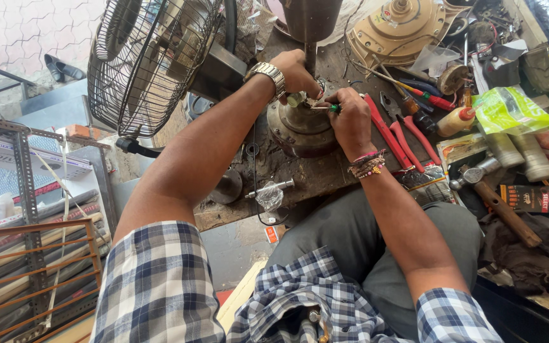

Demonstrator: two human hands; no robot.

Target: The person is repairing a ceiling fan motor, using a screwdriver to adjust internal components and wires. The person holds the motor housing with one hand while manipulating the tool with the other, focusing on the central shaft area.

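2 hands worked on the motor [301, 130], which sat near the bench's [300, 174] front edge, toward its left end. The left hand [295, 71] was closed around the shaft above the housing; the right hand [351, 121] gripped a small green-handled screwdriver [329, 108] at the motor's top. The job looked midway: the housing was closed, the fastener not yet out. The motor was round, dull grey metal, grimy and worn.

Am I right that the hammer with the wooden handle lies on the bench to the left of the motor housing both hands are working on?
Not quite: the head view shows the hammer lying to the right of the motor housing, beyond the red-handled pliers. Both the left hand and the right hand are on the housing.
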